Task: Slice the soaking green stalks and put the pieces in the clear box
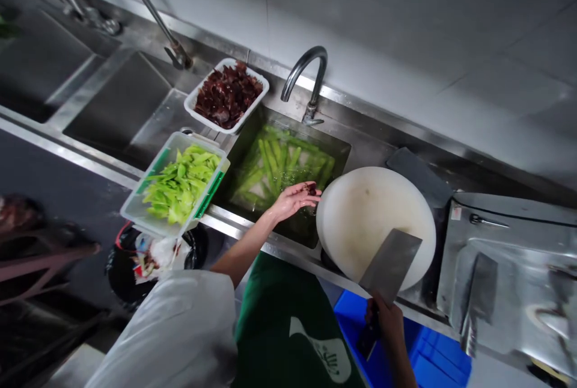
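Note:
My left hand (295, 200) is palm up over the water-filled sink (238, 210), with a small dark brown piece (309, 189) between its fingers; it looks like wood ear mushroom. Long green vegetable stalks (274, 162) lie in the water below. My right hand (387, 316) is wrapped round the handle of a cleaver (392, 261). The cleaver's blade is over the near edge of a thick round white chopping board (360, 213), which has nothing lying on it except the blade.
A white basket (192, 105) of dark wood ear mushroom and a clear tub (135, 204) of sliced green vegetable stand left of the sink. A faucet (315, 87) rises behind it. Another cleaver (480, 286) lies on the right-hand steel surface. Below are a black bin (119, 274) and blue crates (433, 358).

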### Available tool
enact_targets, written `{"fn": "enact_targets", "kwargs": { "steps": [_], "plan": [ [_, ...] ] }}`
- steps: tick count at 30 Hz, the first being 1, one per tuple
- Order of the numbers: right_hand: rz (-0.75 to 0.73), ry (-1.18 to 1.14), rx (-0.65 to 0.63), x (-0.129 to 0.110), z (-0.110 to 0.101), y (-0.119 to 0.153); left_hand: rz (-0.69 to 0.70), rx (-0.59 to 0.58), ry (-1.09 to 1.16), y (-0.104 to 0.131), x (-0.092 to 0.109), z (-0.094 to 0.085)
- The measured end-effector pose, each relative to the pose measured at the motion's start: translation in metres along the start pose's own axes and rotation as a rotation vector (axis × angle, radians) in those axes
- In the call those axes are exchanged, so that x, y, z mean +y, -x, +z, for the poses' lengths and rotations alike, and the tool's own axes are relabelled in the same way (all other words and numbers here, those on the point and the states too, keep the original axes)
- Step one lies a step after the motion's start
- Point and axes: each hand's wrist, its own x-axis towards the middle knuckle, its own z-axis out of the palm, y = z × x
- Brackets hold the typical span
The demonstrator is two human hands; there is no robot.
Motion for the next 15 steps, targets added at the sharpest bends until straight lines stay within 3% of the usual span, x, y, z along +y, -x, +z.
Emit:
{"fn": "enact_targets", "kwargs": {
  "steps": [4, 8, 12, 15],
  "plan": [
    [0.073, -0.061, -0.056, 0.004, -0.001, -0.004, 0.067, -0.054, -0.21, 0.009, 0.019, 0.02],
    [0.057, -0.091, -0.081, 0.01, -0.002, -0.008, 0.2, -0.054, -0.627, 0.009, 0.023, 0.037],
    [0.021, -0.018, -0.069, 0.008, -0.002, -0.007, 0.295, -0.086, -1.2, -0.009, -0.008, 0.065],
    [-0.04, 0.074, -0.005, 0.001, -0.005, -0.005, 0.188, -0.157, -1.527, -0.028, -0.052, 0.086]
  ]
}}
